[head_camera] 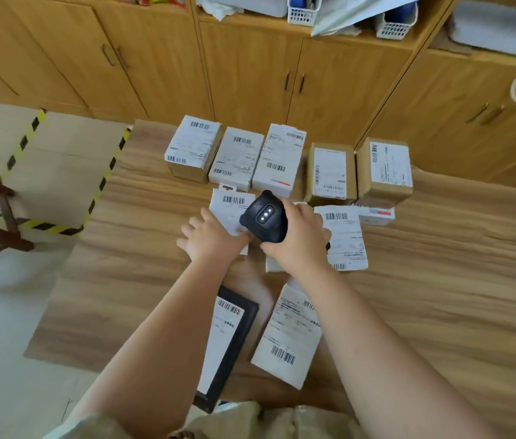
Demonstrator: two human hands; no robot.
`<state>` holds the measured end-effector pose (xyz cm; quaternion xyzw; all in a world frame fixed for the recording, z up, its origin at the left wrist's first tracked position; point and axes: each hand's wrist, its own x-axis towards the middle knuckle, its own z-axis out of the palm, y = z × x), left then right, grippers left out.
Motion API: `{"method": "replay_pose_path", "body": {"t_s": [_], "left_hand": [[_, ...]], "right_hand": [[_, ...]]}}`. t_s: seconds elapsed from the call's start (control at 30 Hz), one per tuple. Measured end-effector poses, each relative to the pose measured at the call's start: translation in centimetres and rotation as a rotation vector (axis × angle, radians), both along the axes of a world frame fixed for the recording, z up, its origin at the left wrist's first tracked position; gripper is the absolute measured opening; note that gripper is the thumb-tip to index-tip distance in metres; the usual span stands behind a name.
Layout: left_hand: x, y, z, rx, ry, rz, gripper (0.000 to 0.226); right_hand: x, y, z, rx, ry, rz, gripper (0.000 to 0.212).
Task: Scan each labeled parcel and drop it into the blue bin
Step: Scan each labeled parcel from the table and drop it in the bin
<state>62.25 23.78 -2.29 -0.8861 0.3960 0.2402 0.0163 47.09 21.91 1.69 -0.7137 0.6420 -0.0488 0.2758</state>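
Ten or so parcels (278, 160) lie on the table (440, 280), labels up; the blue bin is out of view. The left hand (209, 237) rests with fingers spread and straight on a small white parcel (234, 213) in the middle row, gripping nothing. The right hand (301, 242) grips a black scanner (264, 218), held just beside that parcel's barcode (233, 200). This parcel looks thin, stiff and probably light, with a smooth label that may slip. Pinching it by its long side edges seems best, thumb clear of the barcode so the scanner can read it.
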Motion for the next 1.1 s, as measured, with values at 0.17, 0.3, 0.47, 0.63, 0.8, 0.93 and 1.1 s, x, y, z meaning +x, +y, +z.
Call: {"method": "replay_pose_path", "body": {"t_s": [0.17,0.3,0.47,0.63,0.8,0.93,1.1], "left_hand": [[-0.9,-0.3,-0.6,-0.133,0.068,-0.033,0.112],[-0.2,0.2,-0.2,-0.205,0.070,-0.087,0.110],[0.3,2.5,1.7,-0.418,-0.031,-0.243,0.109],[-1.7,3.2,2.8,-0.455,-0.062,-0.352,0.108],[-4.1,3.7,4.1,-0.456,-0.065,-0.403,0.109],[-6.6,4.5,5.8,-0.478,-0.026,-0.415,0.111],[-13.4,5.7,8.7,-0.495,0.005,-0.537,0.107]], "right_hand": [[-0.2,0.6,-0.5,0.004,0.015,-0.078,0.090],[-1.4,1.1,0.1,-0.007,0.025,-0.116,0.091],[-4.3,2.1,1.9,-0.096,0.185,-0.076,0.090],[-5.2,3.8,3.6,-0.109,0.262,-0.014,0.092],[-7.8,5.7,4.5,-0.096,0.264,-0.077,0.090],[-11.4,7.9,5.5,-0.095,0.181,-0.217,0.082],[-17.7,11.9,7.6,-0.152,0.125,-0.368,0.074]]}}
